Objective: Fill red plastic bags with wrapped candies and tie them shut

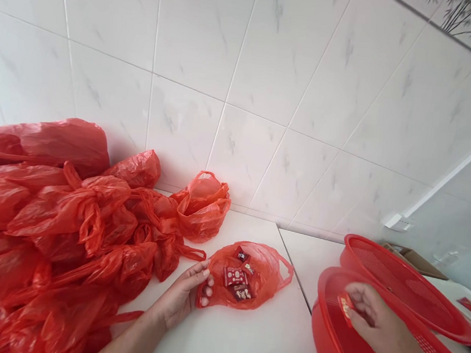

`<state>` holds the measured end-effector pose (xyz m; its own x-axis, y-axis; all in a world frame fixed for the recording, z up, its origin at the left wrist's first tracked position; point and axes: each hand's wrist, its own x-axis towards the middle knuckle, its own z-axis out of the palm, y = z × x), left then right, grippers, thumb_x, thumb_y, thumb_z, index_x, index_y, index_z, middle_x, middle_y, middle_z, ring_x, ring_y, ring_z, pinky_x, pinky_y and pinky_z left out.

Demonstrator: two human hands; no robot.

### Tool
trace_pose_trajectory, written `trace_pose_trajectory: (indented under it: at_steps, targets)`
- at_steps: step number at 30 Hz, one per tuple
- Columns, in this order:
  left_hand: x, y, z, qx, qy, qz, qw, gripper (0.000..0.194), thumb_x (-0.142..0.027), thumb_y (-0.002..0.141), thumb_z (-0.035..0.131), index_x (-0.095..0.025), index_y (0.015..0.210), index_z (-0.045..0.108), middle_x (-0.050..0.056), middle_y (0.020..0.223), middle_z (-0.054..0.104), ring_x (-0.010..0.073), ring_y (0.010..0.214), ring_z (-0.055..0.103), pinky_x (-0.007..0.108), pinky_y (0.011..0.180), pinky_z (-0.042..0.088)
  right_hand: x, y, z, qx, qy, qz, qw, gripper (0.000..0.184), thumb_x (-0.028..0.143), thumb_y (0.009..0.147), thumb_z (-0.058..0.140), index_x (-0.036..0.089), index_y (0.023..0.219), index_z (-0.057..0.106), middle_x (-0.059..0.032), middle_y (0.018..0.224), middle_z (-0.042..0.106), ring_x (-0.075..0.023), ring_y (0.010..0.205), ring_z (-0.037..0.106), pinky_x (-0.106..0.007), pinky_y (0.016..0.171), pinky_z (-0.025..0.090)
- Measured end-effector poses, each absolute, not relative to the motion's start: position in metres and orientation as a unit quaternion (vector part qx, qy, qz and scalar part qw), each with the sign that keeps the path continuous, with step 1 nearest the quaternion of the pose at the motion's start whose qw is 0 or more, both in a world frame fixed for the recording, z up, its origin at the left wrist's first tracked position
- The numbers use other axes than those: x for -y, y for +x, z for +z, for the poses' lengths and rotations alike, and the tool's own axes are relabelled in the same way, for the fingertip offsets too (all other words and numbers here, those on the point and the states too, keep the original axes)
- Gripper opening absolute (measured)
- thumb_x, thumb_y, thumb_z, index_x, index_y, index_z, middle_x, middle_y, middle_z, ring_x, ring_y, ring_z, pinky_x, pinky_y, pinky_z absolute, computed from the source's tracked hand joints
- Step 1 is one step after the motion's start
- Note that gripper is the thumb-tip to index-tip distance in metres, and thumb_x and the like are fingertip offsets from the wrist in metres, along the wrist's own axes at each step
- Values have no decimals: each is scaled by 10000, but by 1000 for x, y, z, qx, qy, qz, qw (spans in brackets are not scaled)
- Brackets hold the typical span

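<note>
A thin red plastic bag (270, 265) lies with its mouth spread on the white table. Inside it are several small wrapped packets (235, 277), dark red with pale print. My left hand (191, 285) pinches the bag's left rim between thumb and fingers. Over the near red plastic basket (324, 345), my right hand (367, 310) grips a small red and yellow wrapped packet (345, 309) at its fingertips. The hand and forearm cover much of the basket's inside.
A big heap of filled red plastic bags (54, 235) takes up the left side. Another bag (204, 210) stands against the tiled wall (183, 108). Behind the near basket, a second red basket (402, 280) sits beside a brown cardboard piece (417, 260). A seam splits the white tabletop (242, 341).
</note>
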<state>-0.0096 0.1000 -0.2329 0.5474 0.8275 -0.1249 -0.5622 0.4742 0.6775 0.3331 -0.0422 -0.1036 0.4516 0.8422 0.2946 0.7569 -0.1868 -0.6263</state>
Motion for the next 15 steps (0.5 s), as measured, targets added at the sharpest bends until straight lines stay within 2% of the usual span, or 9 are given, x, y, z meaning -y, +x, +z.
trace_pose_trajectory:
  at_steps: [3, 8, 10, 12, 15]
  targets:
    - [-100, -9, -233, -216, 297, 419, 831, 376, -231, 804, 667, -188, 1113, 458, -7, 743, 570, 97, 581, 552, 194, 465, 404, 32, 292, -103, 556, -757, 60, 339, 284, 407, 727, 591, 292, 985, 553, -51, 1002, 658, -216, 886, 640, -326, 739, 534]
    - [-101, -9, -235, -208, 303, 421, 829, 360, -241, 804, 671, -187, 1100, 473, -10, 747, 569, 94, 586, 556, 191, 465, 408, -2, 218, -142, 627, -701, 114, 320, 197, 292, 800, 461, 259, 988, 509, -20, 894, 626, -163, 732, 612, -301, 683, 521]
    - [-101, -9, -234, -210, 303, 422, 828, 378, -240, 796, 679, -189, 1107, 471, -13, 739, 572, 94, 580, 557, 190, 463, 411, -20, 207, -160, 607, -699, 118, 358, 200, 296, 799, 465, 245, 990, 498, -41, 944, 621, -185, 810, 622, -323, 720, 525]
    - [-100, -9, -234, -215, 299, 423, 828, 401, -240, 783, 691, -192, 1115, 470, -16, 732, 577, 95, 575, 562, 190, 463, 414, -35, 207, -173, 581, -695, 85, 415, 285, 343, 802, 487, 236, 1066, 485, -78, 1091, 593, -225, 990, 594, -378, 835, 507]
    - [-99, -10, -232, -213, 295, 425, 829, 404, -246, 773, 701, -190, 1106, 479, -16, 733, 583, 94, 574, 568, 188, 467, 415, -49, 220, -186, 549, -690, -33, 471, 443, 397, 795, 506, 203, 1191, 461, -138, 1292, 472, -290, 1228, 433, -474, 1011, 381]
